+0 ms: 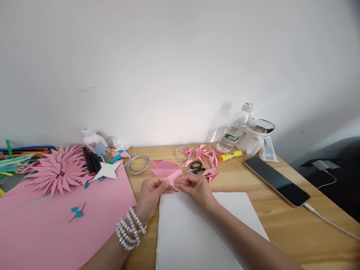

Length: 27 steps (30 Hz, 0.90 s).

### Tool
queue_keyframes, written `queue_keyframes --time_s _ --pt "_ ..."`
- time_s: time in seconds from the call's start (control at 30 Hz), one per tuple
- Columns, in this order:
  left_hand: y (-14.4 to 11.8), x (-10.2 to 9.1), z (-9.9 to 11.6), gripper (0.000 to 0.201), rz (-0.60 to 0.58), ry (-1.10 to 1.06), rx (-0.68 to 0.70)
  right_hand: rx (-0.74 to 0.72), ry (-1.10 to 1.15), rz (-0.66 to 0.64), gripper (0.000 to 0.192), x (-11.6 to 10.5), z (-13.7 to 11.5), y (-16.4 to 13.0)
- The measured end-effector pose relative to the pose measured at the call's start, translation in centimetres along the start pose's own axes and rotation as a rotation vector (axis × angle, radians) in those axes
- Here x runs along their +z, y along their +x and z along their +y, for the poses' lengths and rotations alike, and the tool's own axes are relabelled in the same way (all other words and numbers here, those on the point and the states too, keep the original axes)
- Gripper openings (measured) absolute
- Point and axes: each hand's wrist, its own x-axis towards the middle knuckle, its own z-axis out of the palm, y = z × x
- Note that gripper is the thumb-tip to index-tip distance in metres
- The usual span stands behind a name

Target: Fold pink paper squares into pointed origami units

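Between my two hands is a folded piece of pink paper (174, 177), held just above the top edge of a white sheet (202, 228). My left hand (153, 191), with pearl bracelets (131, 228) at its wrist, pinches the paper's left side. From the right, the fingers of my right hand (197, 187) are closed on its other edge. More pink paper (164, 167) lies right behind the held piece. Black-handled scissors (196, 167) rest behind my right hand, their blades hidden. Several small folded pink paper pieces (203, 153) are around the scissors.
A yellow glue stick (231, 155), water bottle (232, 131) and white mug (253, 140) stand or lie at back right, near a phone (277, 182) on a cable. Leftward are a pink paper flower (57, 172), white star (106, 170), tape roll (138, 164) and large pink sheet (95, 228).
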Motion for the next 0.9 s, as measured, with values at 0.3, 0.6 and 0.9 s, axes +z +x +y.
queue_keyframes --time_s 0.3,0.6,0.9 --pt "0.4 -0.9 0.4 0.018 -0.081 0.023 -0.04 0.078 0.031 -0.047 0.015 -0.5 0.2 0.1" --pt "0.2 -0.5 0.0 0.02 -0.055 0.095 -0.073 0.004 0.001 -0.137 0.014 -0.4 0.1 0.0" --pt "0.3 -0.5 -0.3 0.021 0.023 0.155 0.008 0.032 -0.057 -0.115 0.015 -0.1 0.4 -0.2"
